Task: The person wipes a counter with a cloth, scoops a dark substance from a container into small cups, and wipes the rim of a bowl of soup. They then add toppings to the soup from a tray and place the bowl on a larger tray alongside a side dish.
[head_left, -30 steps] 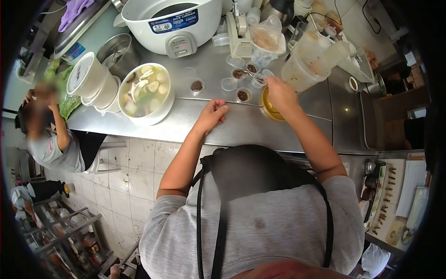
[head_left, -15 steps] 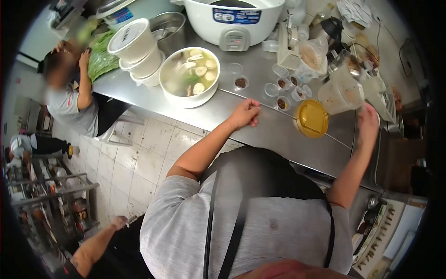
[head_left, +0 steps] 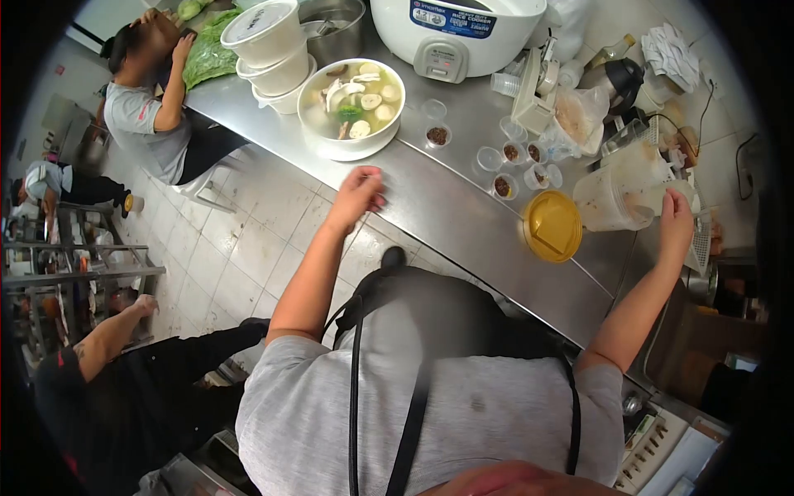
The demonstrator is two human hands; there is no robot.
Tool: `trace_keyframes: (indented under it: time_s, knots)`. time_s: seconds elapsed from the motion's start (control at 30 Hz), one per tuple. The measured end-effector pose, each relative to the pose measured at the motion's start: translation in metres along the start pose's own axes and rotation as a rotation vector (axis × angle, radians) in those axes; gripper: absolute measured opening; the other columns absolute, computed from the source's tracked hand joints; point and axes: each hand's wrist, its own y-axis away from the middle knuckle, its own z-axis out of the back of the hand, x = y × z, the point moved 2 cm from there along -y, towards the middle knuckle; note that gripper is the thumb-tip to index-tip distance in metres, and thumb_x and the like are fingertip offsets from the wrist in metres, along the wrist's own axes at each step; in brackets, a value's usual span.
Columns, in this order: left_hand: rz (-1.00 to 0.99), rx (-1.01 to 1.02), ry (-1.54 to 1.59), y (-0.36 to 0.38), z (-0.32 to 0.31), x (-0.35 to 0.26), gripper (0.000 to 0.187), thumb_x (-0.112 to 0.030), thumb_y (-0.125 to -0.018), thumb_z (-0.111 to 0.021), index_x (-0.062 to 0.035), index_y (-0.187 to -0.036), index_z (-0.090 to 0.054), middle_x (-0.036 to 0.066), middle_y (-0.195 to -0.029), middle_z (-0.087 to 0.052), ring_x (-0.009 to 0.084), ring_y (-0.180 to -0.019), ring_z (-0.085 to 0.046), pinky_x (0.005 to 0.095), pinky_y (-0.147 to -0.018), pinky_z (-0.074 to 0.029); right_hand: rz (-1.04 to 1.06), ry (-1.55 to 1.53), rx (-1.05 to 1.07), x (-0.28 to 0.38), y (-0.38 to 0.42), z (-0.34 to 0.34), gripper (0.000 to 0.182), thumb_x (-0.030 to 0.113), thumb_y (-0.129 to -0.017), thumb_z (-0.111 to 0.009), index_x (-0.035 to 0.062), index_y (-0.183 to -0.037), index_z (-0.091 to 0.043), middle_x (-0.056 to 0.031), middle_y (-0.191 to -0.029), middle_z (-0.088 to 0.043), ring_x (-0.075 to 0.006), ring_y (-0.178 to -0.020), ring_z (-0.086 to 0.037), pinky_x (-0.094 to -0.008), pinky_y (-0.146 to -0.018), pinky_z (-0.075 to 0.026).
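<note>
My left hand (head_left: 360, 197) hangs over the front edge of the steel counter, its fingers loosely curled, with nothing visible in them. Nearest to it stands a white bowl (head_left: 351, 147) of soup with mushrooms, round slices and greens. On the right, my right hand (head_left: 676, 219) has its fingers drawn together beside a cloudy plastic container (head_left: 608, 198); what they pinch, if anything, is hard to make out. A yellow round lid (head_left: 552, 226) lies between my hands. Behind it sit several small clear cups with dark flakes, one cup (head_left: 503, 187) close to the lid.
A white rice cooker (head_left: 455, 37) stands at the back. Stacked lidded tubs (head_left: 269, 50) and leafy greens (head_left: 213, 54) are at the left. One person (head_left: 145, 116) sits by the counter; another person in black (head_left: 157, 388) is behind me at left.
My left hand has moved left, towards the counter edge and soup bowl. My right hand is slightly further right and lower. The view has shifted, and the person in black shows more.
</note>
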Motion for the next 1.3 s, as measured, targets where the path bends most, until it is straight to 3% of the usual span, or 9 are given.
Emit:
trace_keyframes:
  time_s: [0.07,0.13,0.27,0.47,0.57,0.67,0.73,1.0,1.3]
  knots:
    - [-0.069,-0.178,-0.006,0.004,0.029,-0.006,0.031,-0.031,-0.081,-0.052,-0.0078,-0.100,-0.045,0.003,-0.080,-0.050,0.0098,-0.056,-0.050,0.0215,-0.049,-0.040,0.075,-0.371,0.048,0.014,0.004,-0.024,0.027,0.025,-0.084,-0.045,0.0047,-0.098,-0.057,-0.0077,-0.087,-0.060,-0.0191,-0.081,-0.056,-0.0293,-0.071,-0.042]
    - [-0.095,-0.387,0.045,0.002,0.055,-0.016,0.035,-0.035,-0.081,-0.049,-0.0077,-0.102,-0.045,0.005,-0.082,-0.050,0.0116,-0.061,-0.050,0.0234,-0.051,-0.040,-0.119,-0.632,0.275,0.071,0.023,-0.044,0.033,0.028,-0.088,-0.038,0.0053,-0.104,-0.055,-0.0041,-0.095,-0.057,-0.0133,-0.087,-0.054,-0.0276,-0.073,-0.042]
    - [-0.138,-0.573,0.168,-0.026,0.110,-0.034,0.042,-0.037,-0.079,-0.053,-0.0101,-0.109,-0.041,0.004,-0.090,-0.046,0.0147,-0.074,-0.048,0.0298,-0.061,-0.040,-0.158,-1.117,0.534,0.178,0.049,-0.109,0.040,0.031,-0.089,-0.033,0.0030,-0.114,-0.046,-0.0079,-0.100,-0.056,-0.0145,-0.092,-0.053,-0.0250,-0.075,-0.040]
    - [0.098,-0.275,0.139,-0.082,0.147,-0.059,0.046,-0.041,-0.082,-0.046,-0.0052,-0.111,-0.039,0.008,-0.091,-0.048,0.0184,-0.077,-0.049,0.0320,-0.064,-0.042,-0.353,-1.357,0.600,0.308,0.065,-0.215,0.056,0.046,-0.086,-0.033,0.0019,-0.121,-0.038,-0.0130,-0.118,-0.045,-0.0192,-0.107,-0.043,-0.0311,-0.086,-0.034]
    - [0.134,0.024,0.204,-0.089,0.141,-0.075,0.042,-0.038,-0.087,-0.037,-0.0045,-0.110,-0.043,0.010,-0.094,-0.052,0.0178,-0.080,-0.053,0.0298,-0.067,-0.045,-0.492,-1.355,0.537,0.339,0.064,-0.257,0.063,0.050,-0.085,-0.034,0.0012,-0.124,-0.034,-0.0139,-0.123,-0.040,-0.0210,-0.113,-0.037,-0.0335,-0.091,-0.030]
    - [0.167,0.121,0.256,-0.097,0.142,-0.070,0.038,-0.032,-0.088,-0.034,-0.0048,-0.114,-0.041,0.009,-0.105,-0.052,0.0180,-0.091,-0.053,0.0356,-0.080,-0.044,-0.583,-1.444,0.484,0.356,0.062,-0.286,0.066,0.051,-0.084,-0.033,-0.0010,-0.125,-0.032,-0.0139,-0.124,-0.039,-0.0210,-0.115,-0.036,-0.0319,-0.094,-0.029]
    - [0.170,0.171,0.282,-0.099,0.143,-0.071,0.039,-0.033,-0.089,-0.035,-0.0047,-0.115,-0.041,0.009,-0.106,-0.052,0.0189,-0.091,-0.052,0.0343,-0.077,-0.045,-0.645,-1.533,0.459,0.361,0.066,-0.298,0.067,0.050,-0.085,-0.033,-0.0030,-0.125,-0.030,-0.0137,-0.124,-0.039,-0.0206,-0.114,-0.037,-0.0296,-0.095,-0.028]
    - [0.206,0.268,0.280,-0.101,0.148,-0.075,0.045,-0.037,-0.089,-0.033,-0.0052,-0.121,-0.036,0.009,-0.113,-0.047,0.0201,-0.097,-0.049,0.0364,-0.077,-0.045,-0.824,-1.655,0.507,0.388,0.075,-0.262,0.068,0.051,-0.086,-0.028,-0.0034,-0.126,-0.025,-0.0143,-0.124,-0.038,-0.0204,-0.113,-0.040,-0.0310,-0.092,-0.033]
    - [0.231,0.307,0.246,-0.100,0.148,-0.079,0.052,-0.044,-0.088,-0.029,-0.0038,-0.121,-0.034,0.013,-0.117,-0.043,0.0251,-0.103,-0.046,0.0403,-0.081,-0.042,-0.743,-1.625,0.490,0.391,0.087,-0.259,0.066,0.050,-0.085,-0.033,-0.0022,-0.125,-0.029,-0.0141,-0.126,-0.035,-0.0223,-0.114,-0.037,-0.0324,-0.093,-0.032]
